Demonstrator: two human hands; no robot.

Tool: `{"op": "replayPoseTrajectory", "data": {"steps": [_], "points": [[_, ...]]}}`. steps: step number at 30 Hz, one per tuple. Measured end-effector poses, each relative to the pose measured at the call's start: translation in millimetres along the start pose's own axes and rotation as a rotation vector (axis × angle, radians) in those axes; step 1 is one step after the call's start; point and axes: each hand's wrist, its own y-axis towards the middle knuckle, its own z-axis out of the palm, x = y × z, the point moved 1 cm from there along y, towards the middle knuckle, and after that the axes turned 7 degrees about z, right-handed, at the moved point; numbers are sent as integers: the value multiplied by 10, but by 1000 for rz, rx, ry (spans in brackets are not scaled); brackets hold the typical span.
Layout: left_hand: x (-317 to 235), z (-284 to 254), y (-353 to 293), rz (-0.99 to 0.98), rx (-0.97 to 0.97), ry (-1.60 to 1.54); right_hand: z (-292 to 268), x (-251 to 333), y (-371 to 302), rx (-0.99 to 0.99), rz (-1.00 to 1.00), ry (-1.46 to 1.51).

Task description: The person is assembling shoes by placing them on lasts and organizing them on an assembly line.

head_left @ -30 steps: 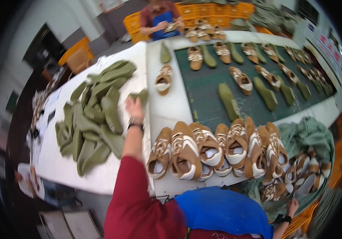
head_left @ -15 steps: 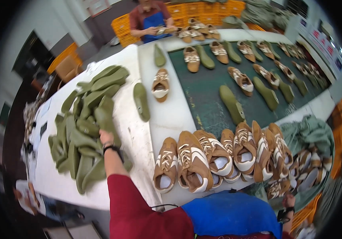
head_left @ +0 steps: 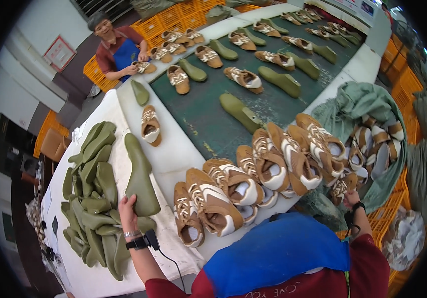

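My left hand (head_left: 128, 214) grips the heel end of a green shoe last (head_left: 144, 186), beside a heap of similar lasts (head_left: 91, 218) on the white table at left. The held last points away from me, its far end near the table's inner edge. At right, my right hand (head_left: 351, 198) is closed on a brown-and-white sneaker (head_left: 341, 188), next to a green cloth-lined container of sneakers (head_left: 372, 149). Between my hands stands a packed row of brown sneakers (head_left: 213, 201) with white stripes. A single sneaker (head_left: 151, 126) and another last (head_left: 140, 93) lie farther off.
Sneakers and lasts lie in rows on the green conveyor belt (head_left: 198, 124), bordered by a white ledge (head_left: 171, 149). Across it a co-worker (head_left: 119, 49) in a blue apron handles a sneaker. Orange crates (head_left: 156, 20) line the back, with more at right.
My left hand has drawn a last out of the heap toward the belt. My right hand has come further into view, holding a sneaker. The whole view has turned to the right.
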Motion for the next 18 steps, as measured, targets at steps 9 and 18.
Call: {"op": "replayPoseTrajectory", "data": {"steps": [9,18], "points": [[159,1876,767,394,264,1346,85,-195,117,68,-41,48],[651,2185,1232,340,545,1504,42,-883,265,-321,-344,-110]]}}
